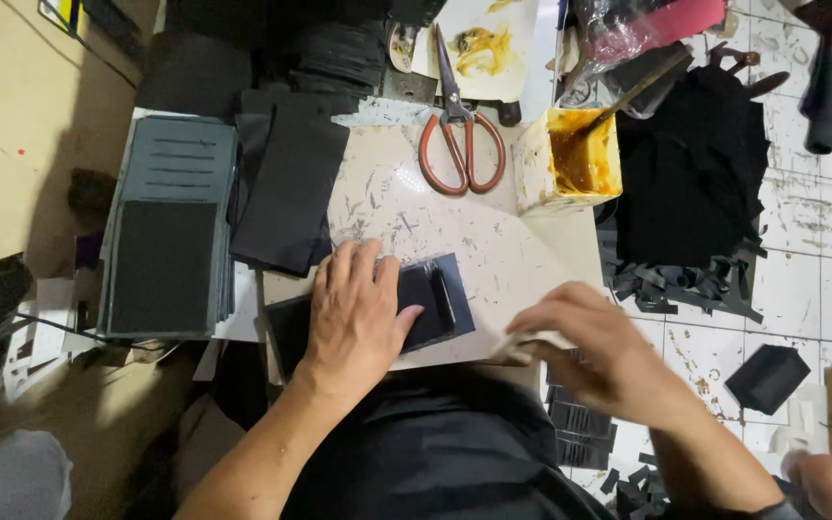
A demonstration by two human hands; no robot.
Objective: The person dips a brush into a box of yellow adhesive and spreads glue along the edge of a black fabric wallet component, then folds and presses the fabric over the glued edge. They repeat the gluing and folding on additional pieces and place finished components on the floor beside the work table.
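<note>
My left hand (356, 308) lies flat, fingers spread, pressing down on a dark rectangular leather piece (435, 294) on the scratched white work board (493, 241). My right hand (599, 351) is at the board's near right edge, fingers curled around a small pale object (532, 345) whose kind I cannot tell. Below it, beyond the board's edge, lies a stack of dark slotted panels (575, 424).
Red-handled scissors (459, 144) lie at the board's far side beside a yellow glue tub (570, 159) with a brush in it. Stacks of grey panels (170, 226) and black fabric (286, 188) sit left. Black offcuts (690, 178) cover the tiled floor at right.
</note>
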